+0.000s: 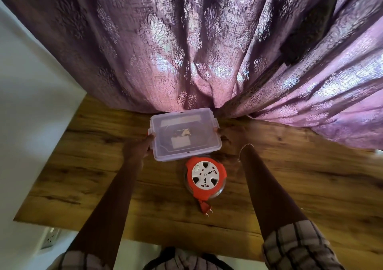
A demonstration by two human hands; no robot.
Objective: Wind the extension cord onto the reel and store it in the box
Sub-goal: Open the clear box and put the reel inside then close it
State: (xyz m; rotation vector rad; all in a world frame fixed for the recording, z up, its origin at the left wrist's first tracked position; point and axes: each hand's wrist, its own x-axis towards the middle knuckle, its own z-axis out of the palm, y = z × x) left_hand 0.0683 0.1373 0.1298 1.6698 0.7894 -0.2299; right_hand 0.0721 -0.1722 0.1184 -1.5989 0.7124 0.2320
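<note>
A clear plastic box with its lid on stands at the back of the wooden table, close to the curtain. My left hand grips the box's left side at the clip. My right hand holds its right side, fingers mostly hidden behind the box edge. In front of the box lies the red and white cord reel, flat, sockets facing up. Its red plug sticks out toward me on a short piece of cord.
A purple patterned curtain hangs over the table's far edge and drapes onto its right side. A white wall runs along the left. A wall socket sits below the table's near-left corner.
</note>
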